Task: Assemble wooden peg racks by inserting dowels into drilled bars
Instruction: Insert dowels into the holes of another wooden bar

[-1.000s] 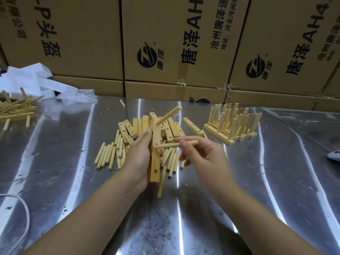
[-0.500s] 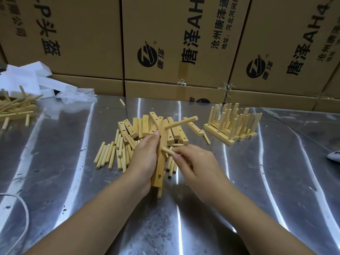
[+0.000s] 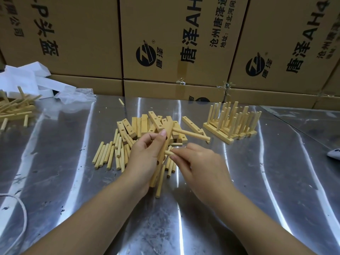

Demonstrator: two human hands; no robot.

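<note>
Drilled bar gripped near-upright in left hand, right hand pinching dowel against it

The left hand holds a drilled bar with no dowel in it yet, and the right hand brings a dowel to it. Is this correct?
No. The head view shows the drilled bar in the left hand already has one dowel in it, near its top. The right hand does bring a second dowel to it.

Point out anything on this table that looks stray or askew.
One short dowel lies alone near the back edge of the table, well apart from the loose dowels by the left hand. The heap at far left is jumbled, unlike the upright finished racks. Nothing looks broken.
</note>
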